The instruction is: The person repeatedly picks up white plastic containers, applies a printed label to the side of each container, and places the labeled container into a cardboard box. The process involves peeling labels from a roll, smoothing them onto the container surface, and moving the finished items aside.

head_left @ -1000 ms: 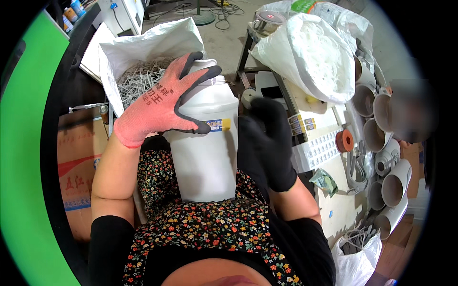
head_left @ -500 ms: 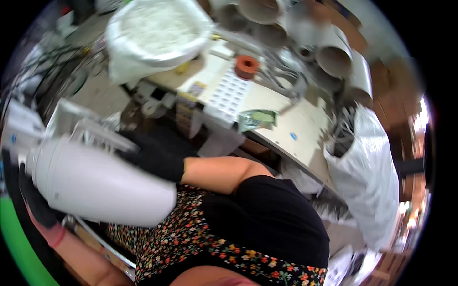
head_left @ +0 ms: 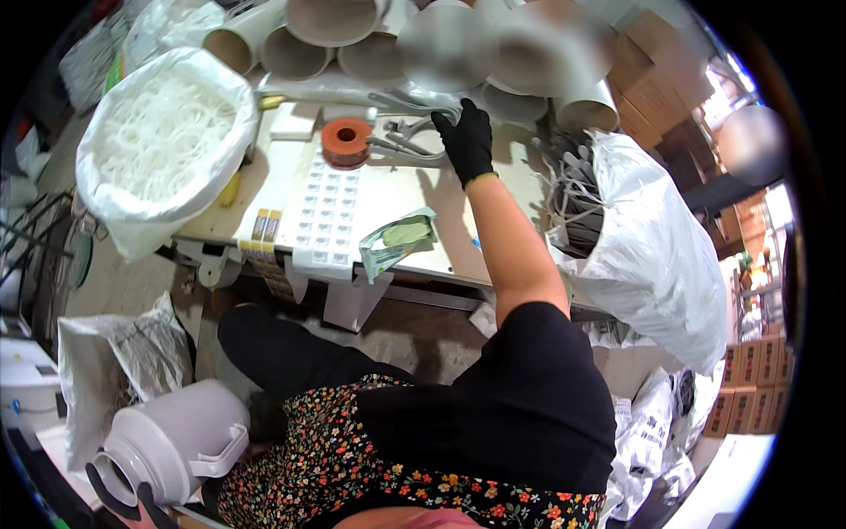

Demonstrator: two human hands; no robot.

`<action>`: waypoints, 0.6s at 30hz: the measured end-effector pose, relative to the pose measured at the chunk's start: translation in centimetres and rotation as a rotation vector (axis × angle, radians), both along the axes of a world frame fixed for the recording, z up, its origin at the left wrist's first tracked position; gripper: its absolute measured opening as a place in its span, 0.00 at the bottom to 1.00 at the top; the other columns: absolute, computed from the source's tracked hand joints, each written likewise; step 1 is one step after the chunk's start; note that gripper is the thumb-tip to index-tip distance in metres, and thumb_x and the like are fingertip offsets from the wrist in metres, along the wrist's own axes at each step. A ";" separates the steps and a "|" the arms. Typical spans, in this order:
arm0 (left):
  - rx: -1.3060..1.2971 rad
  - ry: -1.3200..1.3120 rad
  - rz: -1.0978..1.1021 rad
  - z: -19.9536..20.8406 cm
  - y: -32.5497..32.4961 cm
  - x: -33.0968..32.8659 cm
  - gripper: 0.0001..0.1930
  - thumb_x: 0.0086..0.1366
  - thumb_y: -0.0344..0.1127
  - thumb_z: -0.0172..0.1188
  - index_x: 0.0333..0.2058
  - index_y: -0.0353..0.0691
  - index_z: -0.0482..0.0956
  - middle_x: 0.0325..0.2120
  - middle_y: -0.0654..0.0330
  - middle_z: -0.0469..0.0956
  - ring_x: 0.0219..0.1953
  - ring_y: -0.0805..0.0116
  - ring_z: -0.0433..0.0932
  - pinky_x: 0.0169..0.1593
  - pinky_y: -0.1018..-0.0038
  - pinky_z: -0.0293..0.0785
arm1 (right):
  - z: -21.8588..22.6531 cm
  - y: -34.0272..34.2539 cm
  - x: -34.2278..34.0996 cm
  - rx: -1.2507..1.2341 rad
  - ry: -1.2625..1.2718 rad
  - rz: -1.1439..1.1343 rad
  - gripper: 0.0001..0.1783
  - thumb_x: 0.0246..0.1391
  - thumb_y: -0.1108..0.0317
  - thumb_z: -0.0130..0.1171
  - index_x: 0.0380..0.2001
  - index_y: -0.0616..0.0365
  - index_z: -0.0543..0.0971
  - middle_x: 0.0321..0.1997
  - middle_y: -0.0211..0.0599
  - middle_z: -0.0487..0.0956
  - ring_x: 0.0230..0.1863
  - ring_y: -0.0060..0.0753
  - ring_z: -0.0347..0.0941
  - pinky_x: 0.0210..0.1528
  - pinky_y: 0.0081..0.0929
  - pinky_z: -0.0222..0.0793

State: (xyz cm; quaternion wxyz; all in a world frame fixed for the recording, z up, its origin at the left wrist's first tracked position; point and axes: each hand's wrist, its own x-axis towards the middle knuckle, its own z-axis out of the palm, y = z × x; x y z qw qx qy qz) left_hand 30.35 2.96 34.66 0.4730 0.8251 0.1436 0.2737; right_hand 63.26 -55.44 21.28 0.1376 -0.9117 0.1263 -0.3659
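Note:
A light grey plastic jug [head_left: 198,423] with a wide round neck and a side handle lies tilted at the lower left, by my lap. My left hand [head_left: 132,511], in a black and pink glove, grips it at the mouth; part of that hand is cut off by the picture's rim. My right hand [head_left: 469,145], black-gloved, reaches across the table [head_left: 454,216]. Its thumb and fingers close round one of the curved grey plastic handles [head_left: 410,132] lying there. Beside these handles sits a roll of orange-red tape [head_left: 346,143].
A sheet of labels [head_left: 326,212] and a green packet [head_left: 397,240] lie on the table. At left stands a white sack of translucent rings [head_left: 163,141]. A sack of grey parts [head_left: 652,238] bulges at right. Wide grey tubes [head_left: 330,18] line the back; a white bin bag [head_left: 123,344] stands near the jug.
My right hand has left the jug and moved out to the grey handles on the table. The jug has turned and dropped lower, its side handle now showing. My view has shifted.

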 end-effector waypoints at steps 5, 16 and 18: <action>0.002 0.007 -0.074 -1.0 -0.5 1.7 0.42 0.51 0.22 0.62 0.65 0.33 0.53 0.61 0.49 0.59 0.61 0.54 0.61 0.62 0.62 0.59 | -1.6 -5.2 2.2 0.221 0.520 -0.290 0.41 0.42 0.45 0.66 0.55 0.57 0.67 0.52 0.60 0.73 0.54 0.57 0.71 0.53 0.45 0.69; -0.222 0.002 -0.044 -4.0 2.1 -0.5 0.43 0.44 0.23 0.58 0.64 0.31 0.56 0.63 0.50 0.59 0.64 0.56 0.59 0.68 0.64 0.50 | 4.3 -6.1 3.4 0.176 -0.002 0.161 0.28 0.49 0.50 0.63 0.40 0.67 0.79 0.39 0.56 0.79 0.43 0.55 0.74 0.47 0.42 0.66; -0.147 -0.019 -0.124 -4.5 3.2 -1.8 0.40 0.50 0.20 0.58 0.64 0.32 0.56 0.63 0.52 0.59 0.65 0.57 0.58 0.68 0.63 0.51 | 7.0 -2.7 1.4 -0.179 0.004 0.208 0.23 0.49 0.50 0.63 0.38 0.60 0.80 0.39 0.53 0.79 0.41 0.55 0.75 0.43 0.43 0.69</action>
